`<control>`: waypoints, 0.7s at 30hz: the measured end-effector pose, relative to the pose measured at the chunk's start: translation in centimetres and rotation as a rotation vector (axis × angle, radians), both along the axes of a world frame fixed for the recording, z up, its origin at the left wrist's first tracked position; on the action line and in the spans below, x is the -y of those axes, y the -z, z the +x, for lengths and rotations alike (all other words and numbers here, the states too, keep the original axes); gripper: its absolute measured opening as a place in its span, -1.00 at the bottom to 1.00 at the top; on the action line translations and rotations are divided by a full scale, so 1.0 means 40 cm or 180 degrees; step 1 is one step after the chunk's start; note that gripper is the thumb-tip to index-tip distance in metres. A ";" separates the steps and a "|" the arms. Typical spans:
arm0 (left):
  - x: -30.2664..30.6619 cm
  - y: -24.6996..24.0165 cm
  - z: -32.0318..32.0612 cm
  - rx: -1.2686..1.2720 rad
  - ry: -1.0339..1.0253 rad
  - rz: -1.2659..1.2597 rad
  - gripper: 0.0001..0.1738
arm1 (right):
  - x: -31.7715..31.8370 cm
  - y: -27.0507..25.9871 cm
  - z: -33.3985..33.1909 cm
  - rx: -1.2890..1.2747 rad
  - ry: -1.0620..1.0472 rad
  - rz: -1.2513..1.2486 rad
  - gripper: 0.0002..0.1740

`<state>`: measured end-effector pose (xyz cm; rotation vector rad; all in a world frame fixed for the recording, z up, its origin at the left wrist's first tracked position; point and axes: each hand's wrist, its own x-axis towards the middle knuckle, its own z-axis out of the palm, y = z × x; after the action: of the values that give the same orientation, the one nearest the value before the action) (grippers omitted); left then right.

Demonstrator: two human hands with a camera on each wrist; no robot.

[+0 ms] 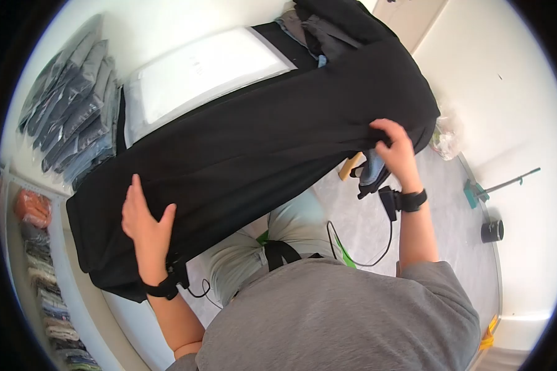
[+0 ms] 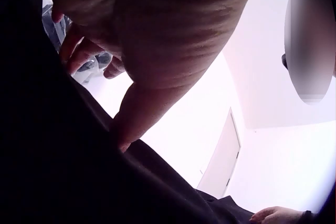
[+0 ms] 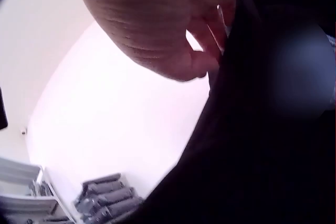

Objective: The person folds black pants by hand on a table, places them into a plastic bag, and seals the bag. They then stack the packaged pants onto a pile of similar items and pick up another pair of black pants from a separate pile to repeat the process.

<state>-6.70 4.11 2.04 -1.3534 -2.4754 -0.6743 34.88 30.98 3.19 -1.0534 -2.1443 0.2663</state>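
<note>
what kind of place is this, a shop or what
Probably a clothing packing or stock room: a black garment lies spread on a white table, beside a row of bagged folded clothes, flat clear bags and shelves of folded fabric.

white desk [image 1: 161, 37], black garment [image 1: 260, 136] spread across it, flat clear bags [image 1: 204, 71] beside, bagged grey garments [image 1: 74, 105] in a row, heap of dark clothes [image 1: 328, 25] at the far end

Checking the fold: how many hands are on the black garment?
2. The left hand lies flat on the black garment near its left end; the right hand grips the cloth at its right end. No other hand is in view.
</note>
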 end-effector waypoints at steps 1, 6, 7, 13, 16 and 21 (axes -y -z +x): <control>0.005 -0.021 -0.008 -0.0112 0.0095 0.0075 -0.01 | 0.003 -0.038 0.017 -0.0225 0.0347 0.0033 -0.55; 0.024 -0.041 -0.035 0.0526 0.0336 0.0229 0.01 | -0.145 -0.027 0.188 -0.1141 0.2133 0.0267 -0.53; 0.027 -0.063 -0.015 0.0894 0.0213 0.0221 -0.07 | -0.168 -0.020 0.202 -0.1546 0.2284 0.0055 -0.51; 0.119 -0.078 0.003 0.0974 0.1290 0.0090 -0.56 | -0.310 0.034 0.319 -0.3901 0.1366 -0.2097 -0.67; 0.160 -0.101 0.058 0.0811 0.1474 -0.0165 -0.59 | -0.348 0.027 0.346 -0.4502 0.0820 -0.2763 -0.77; 0.263 -0.101 0.005 0.1346 0.1844 0.0016 -0.75 | -0.380 -0.003 0.323 -0.4876 0.0554 -0.2873 -0.62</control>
<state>-6.51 -6.41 6.08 -2.1433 -2.3498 -1.1918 47.82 46.20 3.31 -0.8988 -0.4789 1.4616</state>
